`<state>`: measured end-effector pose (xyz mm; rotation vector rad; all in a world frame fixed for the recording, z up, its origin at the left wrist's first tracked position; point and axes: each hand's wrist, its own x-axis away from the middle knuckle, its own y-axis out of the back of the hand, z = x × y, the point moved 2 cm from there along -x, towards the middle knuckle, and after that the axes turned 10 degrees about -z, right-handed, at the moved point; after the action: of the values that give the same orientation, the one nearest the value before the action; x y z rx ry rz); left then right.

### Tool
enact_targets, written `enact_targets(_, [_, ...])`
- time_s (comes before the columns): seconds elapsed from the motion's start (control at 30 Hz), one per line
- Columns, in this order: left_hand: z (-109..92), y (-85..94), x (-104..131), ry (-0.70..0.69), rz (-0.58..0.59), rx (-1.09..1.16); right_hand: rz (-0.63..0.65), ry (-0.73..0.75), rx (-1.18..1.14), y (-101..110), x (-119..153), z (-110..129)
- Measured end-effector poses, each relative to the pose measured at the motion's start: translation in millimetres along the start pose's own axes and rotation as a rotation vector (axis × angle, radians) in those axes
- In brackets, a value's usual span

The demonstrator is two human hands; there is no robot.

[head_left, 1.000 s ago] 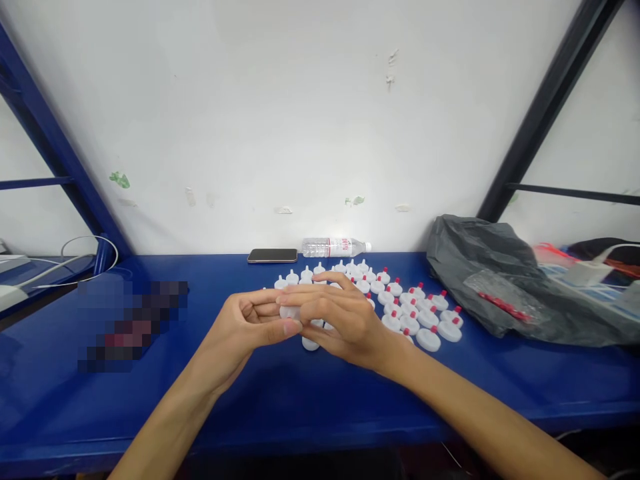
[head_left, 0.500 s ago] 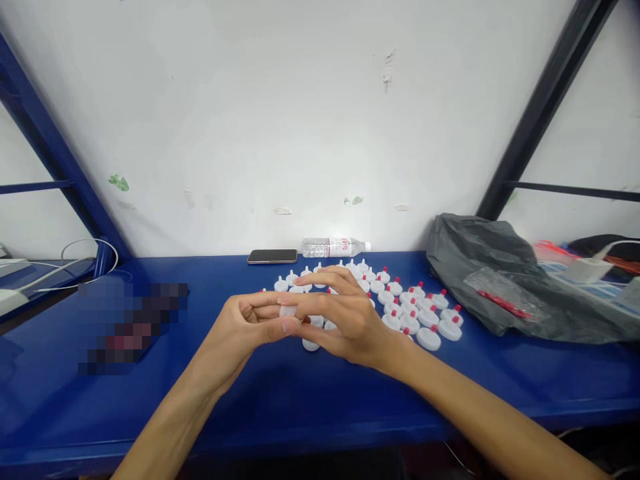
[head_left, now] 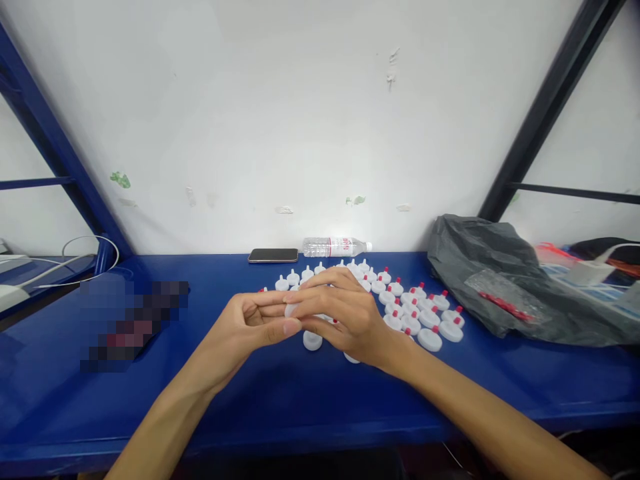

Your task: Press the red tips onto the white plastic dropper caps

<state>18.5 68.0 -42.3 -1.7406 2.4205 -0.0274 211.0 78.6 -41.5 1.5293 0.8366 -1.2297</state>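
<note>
My left hand (head_left: 255,321) is closed, thumb and fingers around a white nozzle cap (head_left: 289,310), of which only a small pale part shows. My right hand (head_left: 350,313) meets it from the other side, its fingers bent over the same cap and hiding most of it. Under and behind my hands, several white nozzle caps stand on the blue table (head_left: 280,400). Those at the right, such as one cap (head_left: 430,339), have red tips; at the back left, a cap (head_left: 282,283) has a plain white spout.
A dark phone (head_left: 273,255) and a clear plastic bottle (head_left: 335,247) lie along the wall. At the right, a grey plastic bag (head_left: 465,267) carries a clear pouch of red tips (head_left: 505,305). A blurred dark item lies at the left, near white cables (head_left: 75,263).
My right thumb has drawn back from the left thumb and tucked in under the right fingers. The cap shows less between my hands. The view has shifted slightly.
</note>
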Motion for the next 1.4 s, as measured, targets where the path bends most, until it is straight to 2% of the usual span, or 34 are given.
enact_targets(0.17, [1, 6.9, 1, -0.003, 0.063, -0.012, 0.01, 0.011, -0.065, -1, -4, 4])
enact_targets(0.4, [1, -3.0, 4, 0.008, -0.044, -0.011, 0.009, 0.067, -0.018, 2, -2, 0])
enact_targets(0.87, [2, -5.8, 4, 0.025, -0.06, -0.007, 0.036, 0.083, -0.007, 1, -1, 2])
enact_targets(1.1, [2, -5.8, 2, 0.036, -0.031, -0.057, 0.062, 0.052, -0.003, 2, 0, 0])
enact_targets(1.17, [1, -5.5, 2, 0.029, -0.08, -0.106, 0.062, 0.039, 0.0, 4, -2, 0])
enact_targets(1.27, [-7, -0.8, 4, -0.02, -0.199, -0.245, -0.006, -0.028, 0.072, 8, -5, -5])
enact_targets(1.33, [-13, 7.9, 5, -0.082, -0.303, -0.383, -0.03, -0.112, 0.169, 11, -6, -13])
enact_targets(1.4, [-19, 22.0, 7, -0.147, -0.456, -0.553, 0.009, -0.211, 0.25, 14, -4, -24])
